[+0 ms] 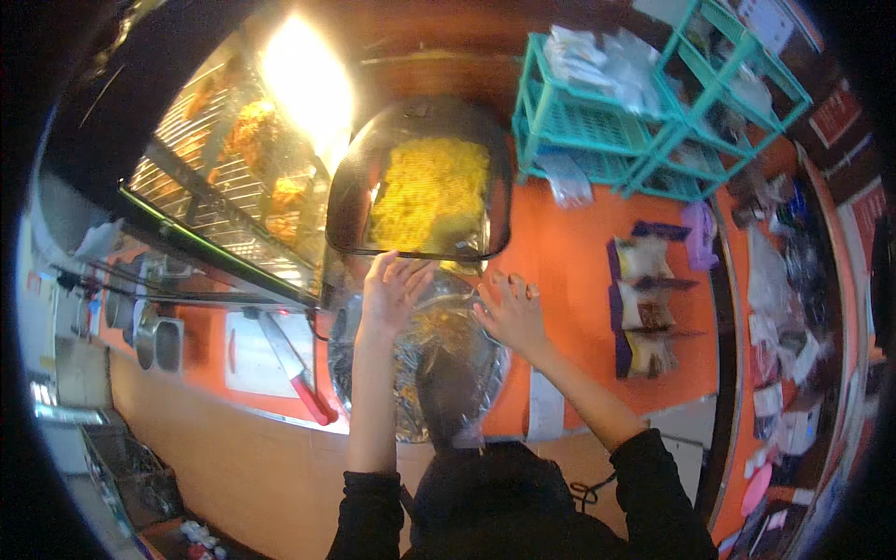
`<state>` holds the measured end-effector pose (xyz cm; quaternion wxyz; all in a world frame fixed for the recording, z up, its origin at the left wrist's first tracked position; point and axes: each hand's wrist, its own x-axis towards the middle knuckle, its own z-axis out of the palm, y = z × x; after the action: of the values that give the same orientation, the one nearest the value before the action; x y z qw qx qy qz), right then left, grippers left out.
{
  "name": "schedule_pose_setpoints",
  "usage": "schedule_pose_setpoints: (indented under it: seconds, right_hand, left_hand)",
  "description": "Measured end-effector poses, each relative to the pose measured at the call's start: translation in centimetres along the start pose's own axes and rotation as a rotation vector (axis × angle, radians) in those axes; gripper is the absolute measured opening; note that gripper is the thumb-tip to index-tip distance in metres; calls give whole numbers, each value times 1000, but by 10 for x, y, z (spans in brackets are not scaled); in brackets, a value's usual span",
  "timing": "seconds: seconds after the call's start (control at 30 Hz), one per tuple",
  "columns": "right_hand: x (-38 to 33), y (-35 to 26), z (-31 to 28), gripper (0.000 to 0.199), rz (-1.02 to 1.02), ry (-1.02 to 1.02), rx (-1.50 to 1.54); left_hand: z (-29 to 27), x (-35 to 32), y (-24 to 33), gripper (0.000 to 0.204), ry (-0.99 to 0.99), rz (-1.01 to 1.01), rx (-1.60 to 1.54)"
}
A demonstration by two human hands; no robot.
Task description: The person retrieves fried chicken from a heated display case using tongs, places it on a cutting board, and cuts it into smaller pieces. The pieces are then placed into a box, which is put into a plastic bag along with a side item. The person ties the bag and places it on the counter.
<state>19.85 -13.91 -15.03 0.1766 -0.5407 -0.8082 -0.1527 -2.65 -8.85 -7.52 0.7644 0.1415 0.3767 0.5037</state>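
Orange table (569, 238), glowing lamp (303, 79): two unfurled hands at a dark cover

Domed and see-through like mesh, the cover (420, 173) sits at the far side of the table, over a tray of yellow food (429, 201). It looks light, with a thin, yielding skin that would dent if pressed, and a firmer rim. Its front rim, toward the person, seems the best place to take hold, near both corners so that it does not tip. The food inside looks soft and loose.

At the cover's front rim, the left hand (397, 291) has its fingers stretched out and a little apart; its fingertips meet or nearly meet the rim, and contact is hard to tell. Near the cover's front right corner, the right hand (511, 313) is spread wide with bent fingers, gripping nothing that shows; whether it touches the rim cannot be told either.

Just in front of the cover lies a bowl (373, 359) under shiny wrap. Left of the cover stands a lit case (210, 219) with fried pieces (252, 131); farther front-left, a red-handled knife (297, 366) rests by a white board (247, 359). Right of the cover are a teal rack (590, 135) and, nearer the person, some sachets (646, 306).
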Motion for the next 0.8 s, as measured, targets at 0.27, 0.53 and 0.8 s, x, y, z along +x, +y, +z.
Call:
schedule_pose_setpoints:
  seconds: [0.27, 0.53, 0.8]
  right_hand:
    - [-104, 65, -51, 14, 367, -39, 403]
    - [-177, 96, -68, 13, 327, -167, 617]
    - [-251, 126, -81, 14, 312, -332, 1024]
  left_hand:
    - [-40, 21, -77, 66, 314, -42, -124]
    - [24, -60, -162, 28, 64, 459, 682]
    - [2, -128, -285, 17, 10, 279, 806]
